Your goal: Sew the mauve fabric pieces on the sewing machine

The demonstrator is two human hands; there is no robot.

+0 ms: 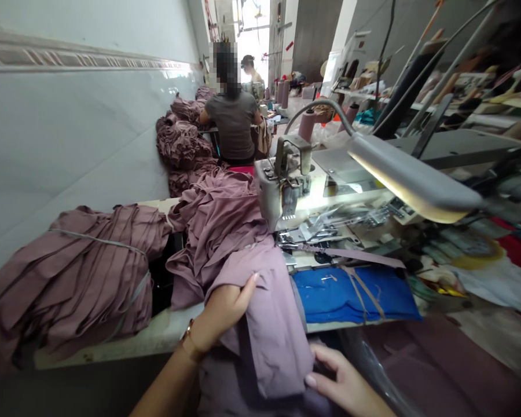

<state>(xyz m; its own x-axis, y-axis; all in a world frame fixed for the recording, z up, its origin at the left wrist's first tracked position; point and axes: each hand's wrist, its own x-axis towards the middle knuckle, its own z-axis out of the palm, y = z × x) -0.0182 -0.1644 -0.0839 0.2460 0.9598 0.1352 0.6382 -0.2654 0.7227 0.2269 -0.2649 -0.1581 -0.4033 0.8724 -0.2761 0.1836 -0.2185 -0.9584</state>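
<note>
tied bundle of mauve cloth [69, 272] lies on the left end of the table [156, 335]. just right of it the left hand [223, 310] is closed round a fold of the mauve fabric piece [271, 324], thumb on top, fingers tucked under. far behind, a seated person [233, 124] faces away. the piece drapes off the table edge, upper part running toward the sewing machine [282, 185]. at its lower edge the right hand [342, 382] pinches the cloth, thumb pressed on. blue cloth [351, 292] lies flat below the machine; lit lamp [412, 179] hangs over, right.
</note>
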